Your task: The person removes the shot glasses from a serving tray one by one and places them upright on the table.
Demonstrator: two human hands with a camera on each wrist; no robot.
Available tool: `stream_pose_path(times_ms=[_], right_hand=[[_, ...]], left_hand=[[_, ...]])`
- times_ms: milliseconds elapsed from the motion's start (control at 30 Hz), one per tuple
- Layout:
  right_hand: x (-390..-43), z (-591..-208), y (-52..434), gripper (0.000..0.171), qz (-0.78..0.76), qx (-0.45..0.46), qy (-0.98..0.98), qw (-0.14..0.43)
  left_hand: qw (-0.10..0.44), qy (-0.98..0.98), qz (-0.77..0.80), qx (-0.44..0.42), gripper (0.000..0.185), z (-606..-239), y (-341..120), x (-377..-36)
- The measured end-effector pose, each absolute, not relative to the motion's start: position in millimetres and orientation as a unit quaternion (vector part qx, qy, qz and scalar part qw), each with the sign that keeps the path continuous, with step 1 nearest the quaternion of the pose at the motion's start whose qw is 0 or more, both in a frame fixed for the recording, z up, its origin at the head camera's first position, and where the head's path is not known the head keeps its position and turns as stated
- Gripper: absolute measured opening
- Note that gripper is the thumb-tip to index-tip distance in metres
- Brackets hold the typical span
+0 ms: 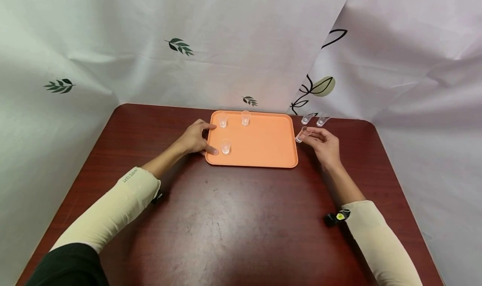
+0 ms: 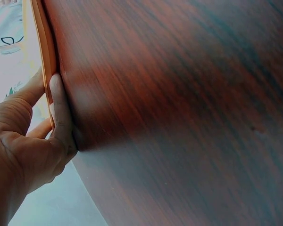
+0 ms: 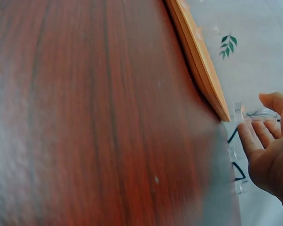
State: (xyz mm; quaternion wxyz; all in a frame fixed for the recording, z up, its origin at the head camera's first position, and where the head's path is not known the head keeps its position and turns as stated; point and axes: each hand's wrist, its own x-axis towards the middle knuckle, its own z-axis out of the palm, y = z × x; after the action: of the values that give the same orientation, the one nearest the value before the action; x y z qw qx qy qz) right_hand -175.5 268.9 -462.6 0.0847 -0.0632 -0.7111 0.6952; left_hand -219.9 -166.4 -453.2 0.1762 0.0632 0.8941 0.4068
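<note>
An orange tray lies on the table, and three small clear plastic cups stand on it. One cup is at the back left, a second cup is to its right along the back, and a third cup is near the front left. My left hand grips the tray's left edge; in the left wrist view its fingers lie along the outer side of the rim. Just off the tray's right edge, my right hand holds another clear cup, tilted, between thumb and fingers.
Beyond my right hand, two more clear cups, one cup and another cup, stand near the back edge of the dark red wooden table. A pale curtain with leaf prints hangs right behind the table.
</note>
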Motion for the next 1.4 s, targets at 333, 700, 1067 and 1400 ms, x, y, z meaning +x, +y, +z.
stream_pose_path(times_ms=[333,700,1067,1400], right_hand=[[-182.2,-464.7,291.3,0.041,0.697,-0.086,-0.706,0.092],[-189.8,-469.2,314.4,0.043,0.705,-0.118,-0.692,0.103],[-197.7,-468.5,330.4,0.038,0.722,-0.156,-0.663,0.120],[-204.1,-470.0,345.6,0.035,0.712,-0.174,-0.669,0.119]], left_hand=[[0.178,0.892,0.411,0.062,0.103,-453.1,-167.3,-220.6],[0.179,0.891,0.413,0.061,0.102,-453.9,-168.2,-220.1],[0.182,0.892,0.408,0.063,0.102,-453.6,-167.5,-220.1],[0.182,0.892,0.410,0.062,0.102,-453.7,-166.9,-220.1]])
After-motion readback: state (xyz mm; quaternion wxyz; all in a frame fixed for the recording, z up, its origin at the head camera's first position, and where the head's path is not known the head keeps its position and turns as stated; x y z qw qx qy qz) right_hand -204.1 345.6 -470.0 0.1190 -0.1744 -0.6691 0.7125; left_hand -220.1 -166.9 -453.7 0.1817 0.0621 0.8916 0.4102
